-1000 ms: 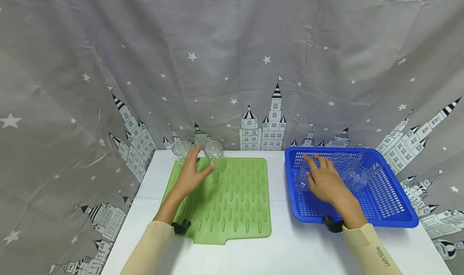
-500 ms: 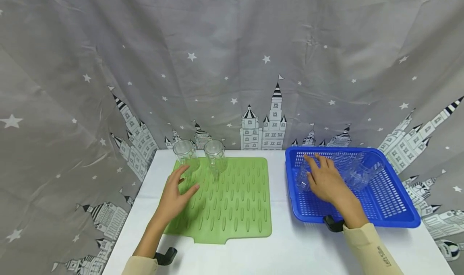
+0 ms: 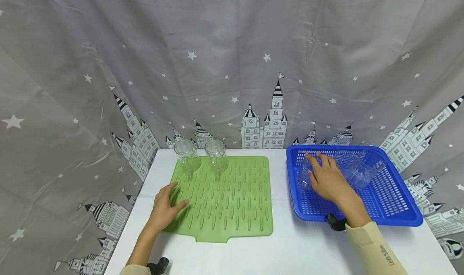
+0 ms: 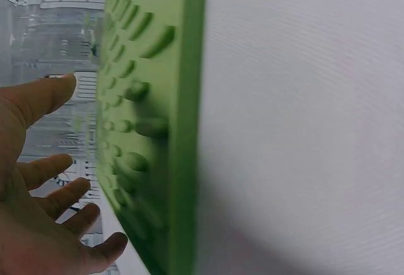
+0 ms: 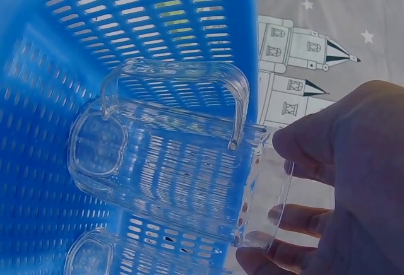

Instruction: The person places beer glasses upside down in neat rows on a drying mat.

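Note:
In the head view, my left hand (image 3: 163, 210) hovers over the left edge of the green ridged mat (image 3: 232, 198), fingers spread and holding nothing. Two clear glass mugs, one at the corner (image 3: 187, 156) and one beside it (image 3: 216, 156), stand upright-walled at the mat's back left, handles toward me. My right hand (image 3: 328, 182) is inside the blue basket (image 3: 308, 218). The right wrist view shows its thumb and fingers (image 5: 360, 187) gripping the rim end of a glass mug (image 5: 170, 168), which lies on its side with its handle visible.
More glass mugs (image 3: 359, 174) lie in the basket, right of my right hand; one (image 5: 91, 256) shows beside the gripped mug in the right wrist view. White table surface (image 3: 280, 202) lies between mat and basket. A grey patterned curtain (image 3: 232, 65) hangs behind.
My left hand has drawn back from beside the two standing mugs, toward me and to the left. My right hand has stayed at the mug in the basket.

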Tool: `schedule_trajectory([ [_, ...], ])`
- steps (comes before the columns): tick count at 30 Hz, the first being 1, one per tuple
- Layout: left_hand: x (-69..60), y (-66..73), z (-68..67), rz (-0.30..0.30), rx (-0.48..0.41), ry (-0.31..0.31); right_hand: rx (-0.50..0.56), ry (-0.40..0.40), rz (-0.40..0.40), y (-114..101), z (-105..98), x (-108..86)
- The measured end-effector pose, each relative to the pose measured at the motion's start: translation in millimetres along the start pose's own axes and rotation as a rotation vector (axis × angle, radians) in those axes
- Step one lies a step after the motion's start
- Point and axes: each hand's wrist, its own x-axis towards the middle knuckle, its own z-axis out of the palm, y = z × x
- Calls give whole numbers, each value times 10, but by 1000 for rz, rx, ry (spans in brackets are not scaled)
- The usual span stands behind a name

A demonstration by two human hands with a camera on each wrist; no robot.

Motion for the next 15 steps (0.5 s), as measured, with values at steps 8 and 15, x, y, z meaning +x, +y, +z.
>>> schedule_trajectory([
  [8,-22,-132,71,-29,32,-21,18,-22,7,-7,-37,-8],
  [15,-20,-168,114,14,108,-75,6,-42,1,10,-89,-14],
])
